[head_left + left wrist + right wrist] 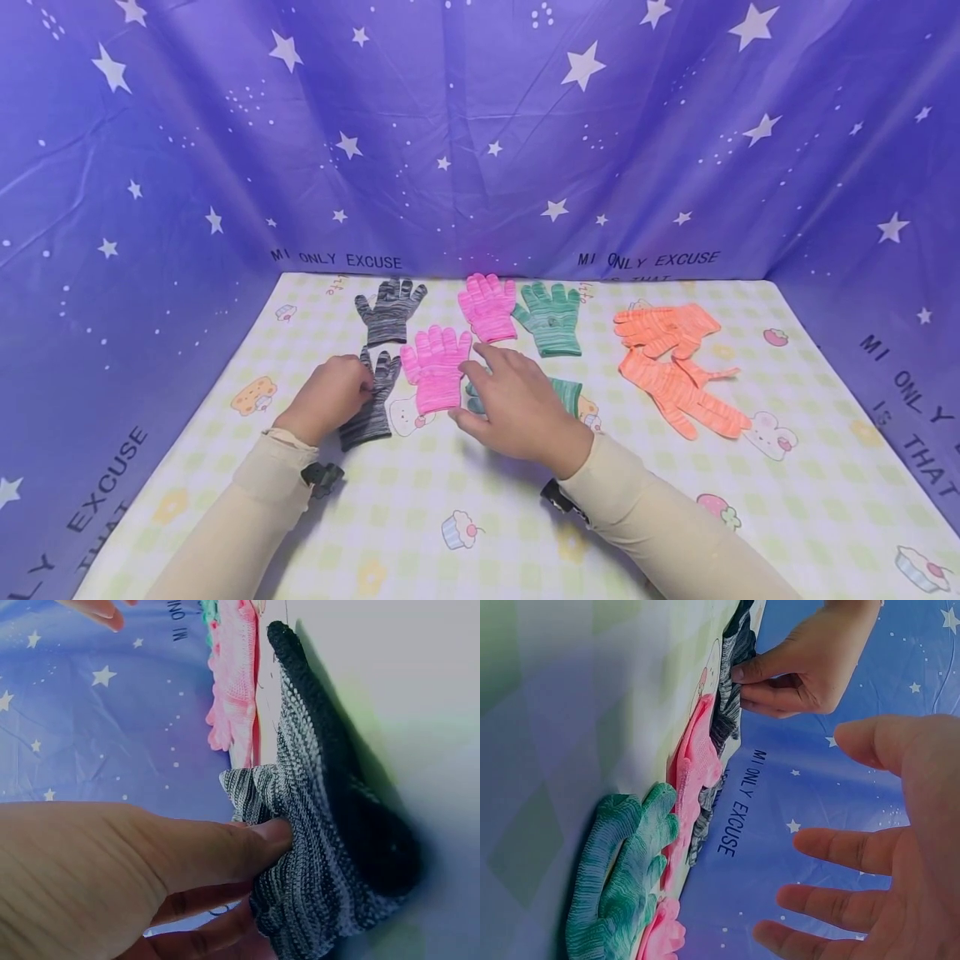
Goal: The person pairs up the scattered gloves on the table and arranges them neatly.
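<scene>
In the head view my left hand (330,398) pinches the near black-and-grey knit glove (372,408) between thumb and fingers. The left wrist view shows the thumb pressed on the striped knit of this glove (307,825), its black-edged cuff lifted off the cloth. My right hand (517,404) has its fingers spread and holds nothing, over the near green glove (566,395) and beside the near pink glove (437,371). Part of that green glove is hidden under the hand. In the right wrist view the green glove (619,877) lies below the spread fingers (847,851).
Along the table's back edge lie another black-and-grey glove (390,312), a pink glove (489,307) and a green glove (551,319). Two orange gloves (667,329) overlap at the right. A checked cloth (405,517) covers the table, and a purple starry curtain (480,108) surrounds it.
</scene>
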Available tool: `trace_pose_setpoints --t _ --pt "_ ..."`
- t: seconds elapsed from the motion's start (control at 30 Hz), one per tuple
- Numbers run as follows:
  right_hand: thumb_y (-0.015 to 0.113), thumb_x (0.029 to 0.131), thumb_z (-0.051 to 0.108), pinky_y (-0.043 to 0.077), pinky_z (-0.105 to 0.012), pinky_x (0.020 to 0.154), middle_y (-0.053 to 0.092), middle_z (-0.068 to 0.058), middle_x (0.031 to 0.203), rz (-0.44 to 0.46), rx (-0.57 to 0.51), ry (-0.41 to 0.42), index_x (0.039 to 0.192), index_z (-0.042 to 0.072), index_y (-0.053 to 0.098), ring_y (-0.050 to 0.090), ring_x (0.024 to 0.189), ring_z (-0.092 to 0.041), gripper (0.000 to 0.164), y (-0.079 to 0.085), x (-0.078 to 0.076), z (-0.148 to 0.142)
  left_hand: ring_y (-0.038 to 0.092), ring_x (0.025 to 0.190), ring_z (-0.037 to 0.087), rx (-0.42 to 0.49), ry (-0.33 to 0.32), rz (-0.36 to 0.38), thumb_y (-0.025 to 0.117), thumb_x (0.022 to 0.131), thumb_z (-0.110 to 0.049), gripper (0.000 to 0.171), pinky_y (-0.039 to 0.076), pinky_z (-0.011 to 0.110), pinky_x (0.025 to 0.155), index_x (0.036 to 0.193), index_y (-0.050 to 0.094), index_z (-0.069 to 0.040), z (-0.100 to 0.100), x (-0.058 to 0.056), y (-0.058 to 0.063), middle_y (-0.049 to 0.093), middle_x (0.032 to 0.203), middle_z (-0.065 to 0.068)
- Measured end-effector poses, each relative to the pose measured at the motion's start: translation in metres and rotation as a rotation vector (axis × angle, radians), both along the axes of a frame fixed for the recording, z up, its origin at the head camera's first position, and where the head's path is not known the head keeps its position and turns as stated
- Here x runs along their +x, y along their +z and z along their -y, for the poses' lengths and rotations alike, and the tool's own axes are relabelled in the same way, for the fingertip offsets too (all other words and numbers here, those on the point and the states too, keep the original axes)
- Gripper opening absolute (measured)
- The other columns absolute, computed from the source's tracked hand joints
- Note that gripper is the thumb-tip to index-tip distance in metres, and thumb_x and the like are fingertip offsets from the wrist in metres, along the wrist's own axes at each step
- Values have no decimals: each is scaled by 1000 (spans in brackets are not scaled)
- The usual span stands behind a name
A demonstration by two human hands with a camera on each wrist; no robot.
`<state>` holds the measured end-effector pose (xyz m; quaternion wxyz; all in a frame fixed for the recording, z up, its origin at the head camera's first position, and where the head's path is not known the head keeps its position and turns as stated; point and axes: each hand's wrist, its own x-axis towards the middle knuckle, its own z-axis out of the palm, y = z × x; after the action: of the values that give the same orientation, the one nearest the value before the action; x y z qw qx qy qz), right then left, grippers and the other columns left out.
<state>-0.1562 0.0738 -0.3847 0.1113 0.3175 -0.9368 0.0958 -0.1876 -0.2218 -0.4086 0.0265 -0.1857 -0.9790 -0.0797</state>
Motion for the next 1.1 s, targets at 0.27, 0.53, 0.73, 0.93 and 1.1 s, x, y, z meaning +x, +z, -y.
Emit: trace_pose_setpoints --t 0.27,0.53,0.73,0.93,1.1 --pt "61 95 55 44 -53 112 55 -16 149 -13 8 -2 136 14 64 54 136 -37 59 0 0 -2 62 69 14 2 3 -10 80 82 0 7 56 37 69 81 80 -7 0 2 1 72 79 3" --pt "64 94 54 44 -55 112 55 -16 150 -1 -7 -12 138 14 64 53 138 -38 60 3 1 -4 52 64 12 34 -6 -53 80 81 2 18 51 33 63 70 75 -12 0 7 7 65 74 -1" --pt "63 94 55 44 -55 112 55 -16 150 -10 -12 -17 137 14 64 54 137 -38 59 3 1 -4 61 69 12 49 -25 -97 81 79 3 14 57 36 67 75 77 -9 0 13 15 68 78 1" --pt "63 94 55 45 -55 110 55 -16 149 -18 -20 -19 137 14 64 55 135 -38 59 4 1 -5 61 69 13 48 -61 -142 80 78 6 20 57 36 67 69 74 -11 -1 21 24 67 77 0" --pt "62 94 55 44 -55 111 54 -15 150 -9 -18 -25 137 15 64 54 136 -38 59 4 1 -5 65 72 15 56 -87 -170 80 77 8 25 57 35 68 65 71 -13 -1 29 32 67 79 1"
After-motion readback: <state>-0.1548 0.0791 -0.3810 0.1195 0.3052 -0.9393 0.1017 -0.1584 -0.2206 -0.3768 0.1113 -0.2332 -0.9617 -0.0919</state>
